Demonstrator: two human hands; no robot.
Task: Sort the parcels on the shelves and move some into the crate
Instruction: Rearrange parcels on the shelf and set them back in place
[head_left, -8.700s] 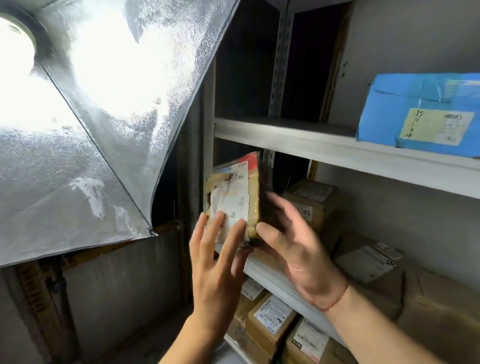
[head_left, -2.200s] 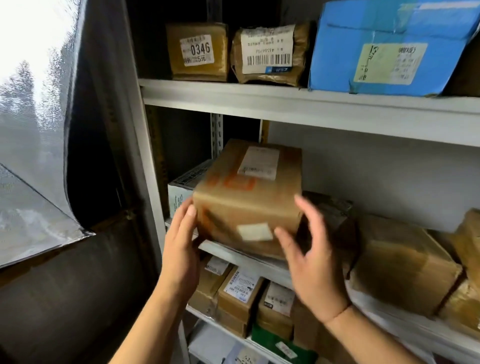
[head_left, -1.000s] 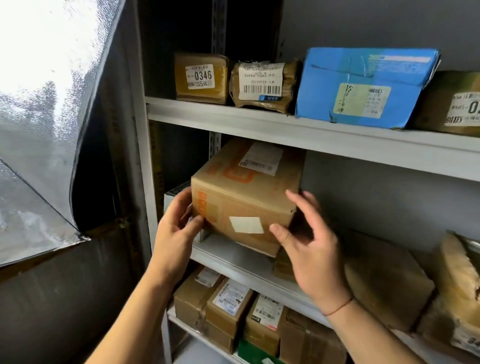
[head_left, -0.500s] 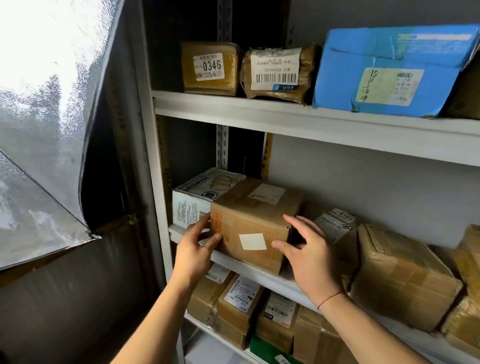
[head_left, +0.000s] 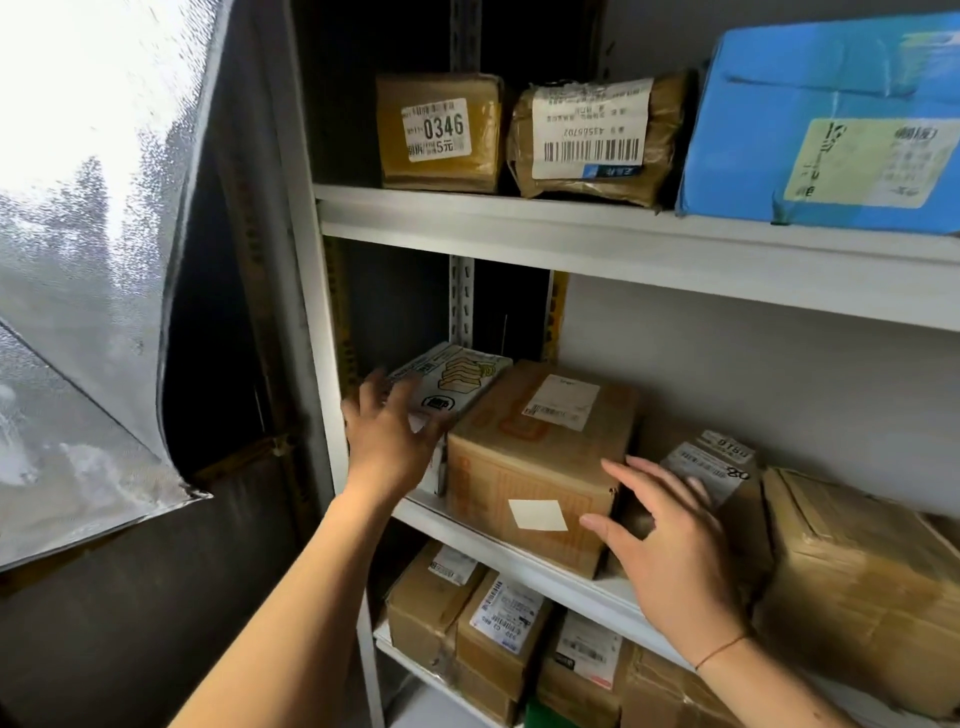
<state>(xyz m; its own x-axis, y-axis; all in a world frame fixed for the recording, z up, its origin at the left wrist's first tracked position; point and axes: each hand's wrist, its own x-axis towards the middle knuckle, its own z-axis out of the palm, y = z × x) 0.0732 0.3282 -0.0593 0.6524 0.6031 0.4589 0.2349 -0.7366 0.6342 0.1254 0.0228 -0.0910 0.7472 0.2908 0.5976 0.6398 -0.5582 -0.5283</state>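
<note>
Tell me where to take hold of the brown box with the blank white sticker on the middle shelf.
Probably best from the front, one hand on each side face. The brown box sits flat on the middle shelf, its front corner at the edge. The white carton crowds its left side, so the left hand has little room; the right hand is already beside its right front corner.

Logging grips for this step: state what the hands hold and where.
Nothing is held. Left hand and right hand are open beside the brown box.

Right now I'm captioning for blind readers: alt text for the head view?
Both open hands, left hand and right hand, flank a cardboard box on the middle shelf. More parcels fill the shelves above and below.
</note>
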